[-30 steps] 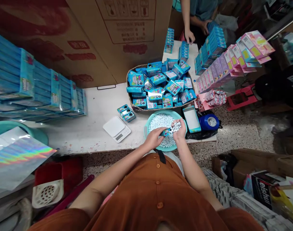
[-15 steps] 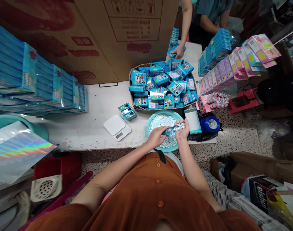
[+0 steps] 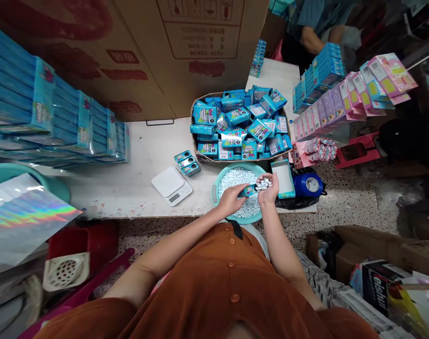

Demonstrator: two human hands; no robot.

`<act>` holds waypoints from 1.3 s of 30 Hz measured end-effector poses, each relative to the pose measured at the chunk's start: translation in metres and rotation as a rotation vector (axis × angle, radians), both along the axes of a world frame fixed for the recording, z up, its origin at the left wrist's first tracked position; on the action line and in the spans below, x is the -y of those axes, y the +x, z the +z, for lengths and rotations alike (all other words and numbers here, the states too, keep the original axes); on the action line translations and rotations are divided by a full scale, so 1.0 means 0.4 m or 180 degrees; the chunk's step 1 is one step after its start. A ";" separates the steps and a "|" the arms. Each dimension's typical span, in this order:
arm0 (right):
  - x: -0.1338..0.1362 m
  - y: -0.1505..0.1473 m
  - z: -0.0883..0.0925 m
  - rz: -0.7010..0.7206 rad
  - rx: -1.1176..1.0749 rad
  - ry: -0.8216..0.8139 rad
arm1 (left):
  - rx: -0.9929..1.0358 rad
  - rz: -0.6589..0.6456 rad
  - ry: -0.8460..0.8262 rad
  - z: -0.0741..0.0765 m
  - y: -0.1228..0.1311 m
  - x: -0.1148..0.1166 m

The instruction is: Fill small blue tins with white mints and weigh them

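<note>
My left hand [image 3: 231,199] grips a small blue candy box [image 3: 250,190] on its side, with its end turned toward my other palm. In my cupped right hand [image 3: 270,192] lies a heap of small white candies [image 3: 263,184], right at the box's end. Both hands are over a turquoise basin [image 3: 215,194] full of loose pale candies [image 3: 235,178]. Left of the basin, a few small blue boxes [image 3: 187,163] with round holes in their tops stand together. A white digital scale [image 3: 172,185] is beside them.
Behind the basin, a carton tray [image 3: 196,153] holds many blue boxes. An open blue box [image 3: 283,178] and blue tape [image 3: 308,184] lie to the right. Stacked blue packs [image 3: 59,113] line the left, below a large cardboard box [image 3: 147,61]. Another person [image 3: 308,35] sits at the back.
The co-worker's arm reaching behind the carton tray has withdrawn from view. My hands stay over the basin, shifted slightly right in the picture, with the box still at my right palm.
</note>
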State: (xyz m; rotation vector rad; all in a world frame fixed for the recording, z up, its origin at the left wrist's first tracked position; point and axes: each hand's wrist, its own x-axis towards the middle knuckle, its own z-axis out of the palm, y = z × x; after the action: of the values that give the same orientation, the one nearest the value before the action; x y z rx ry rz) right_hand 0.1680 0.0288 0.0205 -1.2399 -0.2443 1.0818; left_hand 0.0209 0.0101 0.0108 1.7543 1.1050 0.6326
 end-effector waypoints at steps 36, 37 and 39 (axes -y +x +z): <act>0.023 -0.029 0.071 -0.0114 0.0797 -0.0206 | 0.0533 0.0172 -0.0085 -0.002 0.014 0.049; 0.027 -0.031 0.074 -0.0046 0.0826 -0.0206 | 0.0555 0.0194 -0.0126 -0.004 0.016 0.056; 0.036 -0.036 0.083 0.0030 0.0877 -0.0153 | 0.0612 0.0191 -0.0176 -0.006 0.020 0.067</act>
State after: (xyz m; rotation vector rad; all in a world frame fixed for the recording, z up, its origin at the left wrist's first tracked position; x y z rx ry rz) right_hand 0.1535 0.0145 0.0536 -1.4324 -0.4361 0.9275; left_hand 0.0290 -0.0169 0.0084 1.5822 1.0348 0.7832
